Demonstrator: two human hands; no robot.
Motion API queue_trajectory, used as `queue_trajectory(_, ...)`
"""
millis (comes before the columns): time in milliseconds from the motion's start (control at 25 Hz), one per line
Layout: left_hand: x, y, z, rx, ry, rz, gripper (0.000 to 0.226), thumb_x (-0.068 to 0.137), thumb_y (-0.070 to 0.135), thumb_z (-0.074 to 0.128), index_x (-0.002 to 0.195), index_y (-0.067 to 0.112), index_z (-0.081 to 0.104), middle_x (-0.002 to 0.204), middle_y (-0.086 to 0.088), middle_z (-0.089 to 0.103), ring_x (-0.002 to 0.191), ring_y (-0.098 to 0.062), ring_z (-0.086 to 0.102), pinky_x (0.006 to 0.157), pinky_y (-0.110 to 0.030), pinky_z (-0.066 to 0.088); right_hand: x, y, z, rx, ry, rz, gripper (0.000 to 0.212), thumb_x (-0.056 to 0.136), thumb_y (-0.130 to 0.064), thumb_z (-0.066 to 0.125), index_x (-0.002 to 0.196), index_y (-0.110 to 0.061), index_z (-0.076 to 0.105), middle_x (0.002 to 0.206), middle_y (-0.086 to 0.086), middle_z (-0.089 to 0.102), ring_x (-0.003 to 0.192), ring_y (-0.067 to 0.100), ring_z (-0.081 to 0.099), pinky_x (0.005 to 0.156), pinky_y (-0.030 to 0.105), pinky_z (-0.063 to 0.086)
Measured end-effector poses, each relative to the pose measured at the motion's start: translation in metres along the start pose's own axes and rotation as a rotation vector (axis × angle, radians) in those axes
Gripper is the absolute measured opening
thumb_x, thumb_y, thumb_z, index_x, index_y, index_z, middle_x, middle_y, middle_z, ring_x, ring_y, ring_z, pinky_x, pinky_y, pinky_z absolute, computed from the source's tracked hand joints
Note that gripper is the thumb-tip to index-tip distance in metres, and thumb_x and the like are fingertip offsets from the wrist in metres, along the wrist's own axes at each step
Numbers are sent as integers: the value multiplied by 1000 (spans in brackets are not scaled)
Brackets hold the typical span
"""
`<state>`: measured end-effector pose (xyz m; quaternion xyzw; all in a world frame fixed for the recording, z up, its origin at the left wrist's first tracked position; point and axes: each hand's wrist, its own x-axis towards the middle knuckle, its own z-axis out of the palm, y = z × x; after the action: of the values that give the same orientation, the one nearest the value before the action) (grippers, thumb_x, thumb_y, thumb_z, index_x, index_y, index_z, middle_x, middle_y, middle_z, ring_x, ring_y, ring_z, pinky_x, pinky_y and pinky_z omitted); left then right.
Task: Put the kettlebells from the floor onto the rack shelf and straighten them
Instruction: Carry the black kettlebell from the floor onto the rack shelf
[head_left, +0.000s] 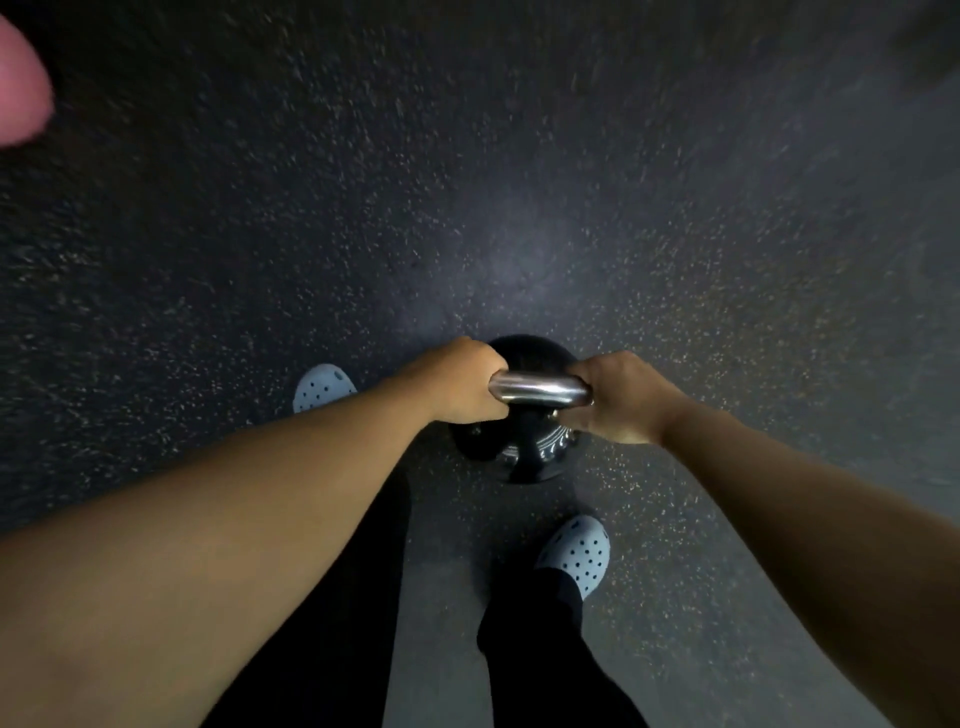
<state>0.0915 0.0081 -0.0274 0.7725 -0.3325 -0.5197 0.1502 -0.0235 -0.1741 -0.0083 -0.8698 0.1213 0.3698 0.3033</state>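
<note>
A black kettlebell (524, 452) with a shiny steel handle hangs low in front of me, over the dark speckled floor. My left hand (460, 382) grips the left end of the handle and my right hand (618, 397) grips the right end. Both arms reach straight down to it. The ball's left side is partly hidden behind my left wrist. No rack or shelf is in view.
My two feet in light grey clogs (579, 553) stand on the rubber floor (519, 182), one (322, 387) left of the kettlebell, one behind it. A blurred pink shape (21, 83) sits at the top left edge. The floor is motion-blurred.
</note>
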Motion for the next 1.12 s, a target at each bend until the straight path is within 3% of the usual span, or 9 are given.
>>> queue_trajectory(160, -38, -4, -96, -16, 85, 51, 15, 70, 28, 67, 59, 24, 57, 56, 4, 61, 49, -15, 60, 45, -31, 45, 8, -74, -71, 158, 87, 34, 15, 66, -22, 71, 60, -33, 62, 57, -6, 63, 48, 4, 59, 41, 14, 41)
queue_trajectory(280, -71, -19, -176, -50, 240, 65, 22, 71, 28, 66, 54, 24, 52, 51, 5, 56, 45, -13, 56, 42, -28, 41, 33, -145, -136, 124, 155, -48, 12, 63, -19, 68, 58, -27, 61, 54, -4, 62, 47, 8, 59, 36, 16, 39)
queue_trajectory(400, -96, -32, -261, -23, 339, 45, 23, 72, 31, 64, 55, 23, 52, 53, 5, 55, 47, -11, 55, 42, -26, 38, 65, -216, -203, 23, 214, -126, 4, 63, -19, 66, 62, -20, 63, 56, 0, 64, 50, 13, 61, 39, 23, 45)
queue_trajectory(560, -128, -57, -392, 75, 480, 3, 23, 72, 38, 62, 56, 25, 53, 55, 7, 56, 46, -9, 54, 42, -23, 33, 114, -310, -290, -82, 354, -232, 5, 64, -22, 65, 61, -20, 62, 51, -4, 59, 48, 13, 57, 39, 14, 34)
queue_trajectory(720, -150, -87, -510, 164, 579, 7, 23, 76, 37, 64, 59, 30, 51, 56, 9, 56, 46, -4, 52, 42, -22, 31, 174, -391, -363, -147, 520, -381, 9, 65, -26, 65, 64, -18, 64, 51, -4, 56, 50, 17, 56, 47, 24, 39)
queue_trajectory(840, -157, -124, -600, 218, 670, -29, 28, 77, 36, 66, 59, 30, 46, 57, 10, 54, 48, -3, 51, 44, -23, 31, 236, -454, -419, -128, 539, -464, 9, 65, -26, 66, 63, -18, 63, 52, -6, 58, 51, 15, 60, 45, 23, 43)
queue_trajectory(1000, -158, -170, -712, 246, 772, -91, 25, 73, 35, 69, 61, 32, 48, 54, 14, 49, 46, 1, 46, 41, -20, 29, 320, -534, -492, -147, 534, -559, 19, 67, -26, 64, 56, -32, 50, 49, -15, 51, 50, 7, 58, 46, 6, 31)
queue_trajectory(1120, -153, -209, -790, 257, 838, -165, 22, 71, 39, 64, 59, 33, 47, 56, 13, 51, 47, 1, 46, 40, -21, 28, 385, -588, -540, -131, 508, -583, 3, 66, -28, 60, 65, -31, 60, 57, -10, 62, 56, 7, 62, 47, 14, 40)
